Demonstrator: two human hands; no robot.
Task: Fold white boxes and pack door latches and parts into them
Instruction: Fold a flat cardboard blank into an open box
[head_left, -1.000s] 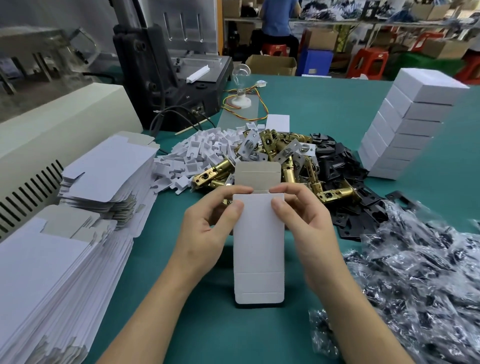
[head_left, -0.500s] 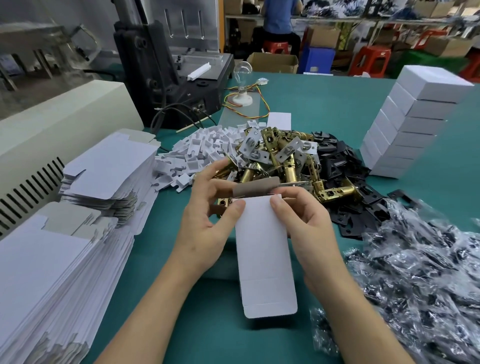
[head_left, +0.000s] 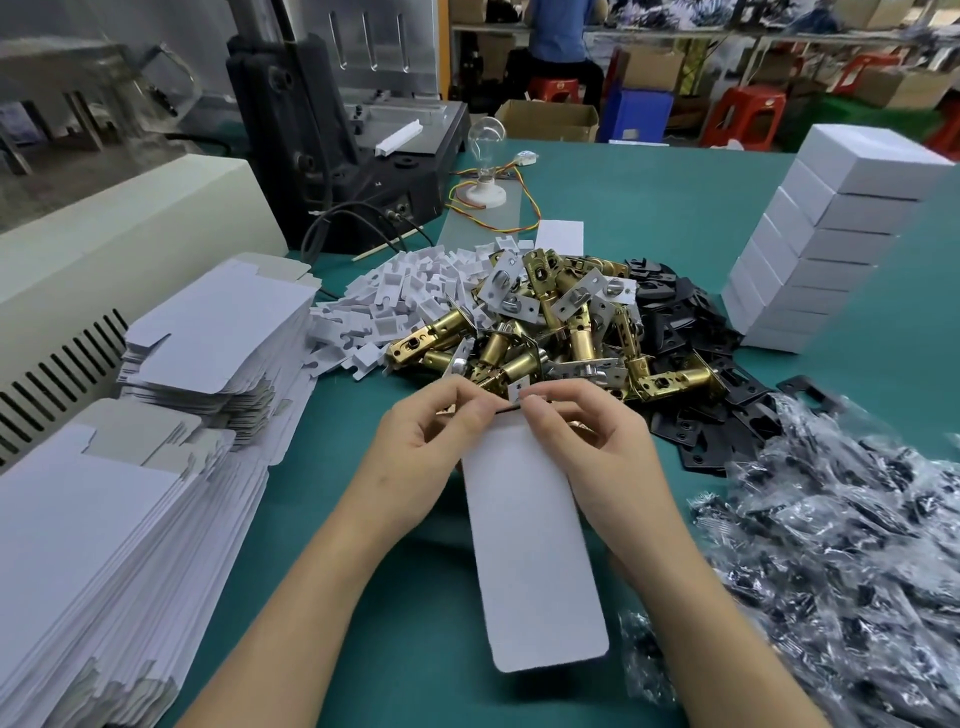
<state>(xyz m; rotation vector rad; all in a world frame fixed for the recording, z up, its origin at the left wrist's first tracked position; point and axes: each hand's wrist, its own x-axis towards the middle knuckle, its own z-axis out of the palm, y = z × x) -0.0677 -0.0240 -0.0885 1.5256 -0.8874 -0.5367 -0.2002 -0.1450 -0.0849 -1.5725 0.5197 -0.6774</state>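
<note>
Left hand (head_left: 421, 447) and right hand (head_left: 597, 441) both pinch the far end of the long white cardboard box (head_left: 530, 545); heap of brass door latches (head_left: 545, 338) just beyond the fingertips.

Long wht box (head_left: 530, 540), lengthwise at ctr, brass latches (head_left: 540, 343) heaped behind

Teal table (head_left: 649, 208) bears latches (head_left: 519, 353), flat cartons (head_left: 104, 545) (stacked), bagged parts (head_left: 831, 545).

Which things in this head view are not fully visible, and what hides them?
Head view:
White box: its far end is covered by fingers of the left hand and right hand.
Plastic bags: cut by the right edge; contents blurred by glare.
Flat box blanks: cut by the left edge.
Latch pile: lower latches buried.
</note>
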